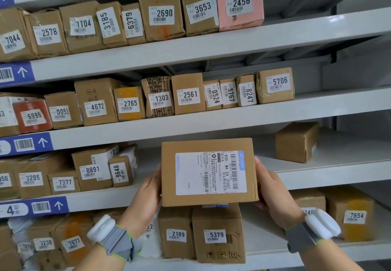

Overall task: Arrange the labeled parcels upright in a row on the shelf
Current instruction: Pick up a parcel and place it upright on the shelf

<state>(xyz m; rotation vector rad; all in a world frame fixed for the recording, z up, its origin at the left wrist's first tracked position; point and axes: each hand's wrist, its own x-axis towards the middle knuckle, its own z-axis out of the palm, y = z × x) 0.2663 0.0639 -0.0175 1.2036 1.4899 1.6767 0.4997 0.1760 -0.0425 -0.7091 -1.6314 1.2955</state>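
Parcel up at the shelf, both hands clamped on its sides.

Left hand [148,188] wraps the left edge, the brown parcel [208,172] hangs in front of the shelf [317,175], shipping label facing us, and the right hand [273,188] curls round the right edge. Best move, I'd say: slide it in just right of parcel 9648 [121,170], standing on its base, flush with the row, leaving the lone box [296,141] alone.
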